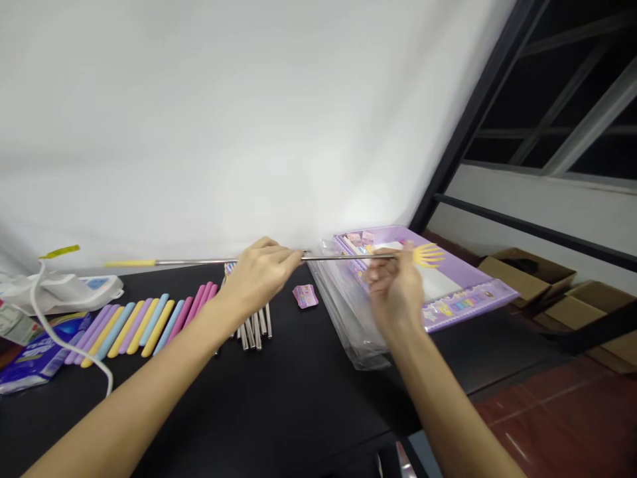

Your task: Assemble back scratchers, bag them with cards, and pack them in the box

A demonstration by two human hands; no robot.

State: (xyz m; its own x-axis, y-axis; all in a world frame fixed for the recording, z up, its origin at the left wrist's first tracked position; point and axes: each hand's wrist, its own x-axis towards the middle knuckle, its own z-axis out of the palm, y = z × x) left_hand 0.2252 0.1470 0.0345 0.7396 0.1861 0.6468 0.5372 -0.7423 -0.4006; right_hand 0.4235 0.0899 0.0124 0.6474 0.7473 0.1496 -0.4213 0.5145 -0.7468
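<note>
One metal rod (343,257) — two grips.
My left hand (261,271) clasps its middle — right hand (395,282) grasps it beside the yellow claw (428,255).

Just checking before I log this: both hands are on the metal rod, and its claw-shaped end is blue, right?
Not quite: the claw-shaped end is yellow, not blue, as the head view shows. Both hands are indeed on the metal rod.
</note>
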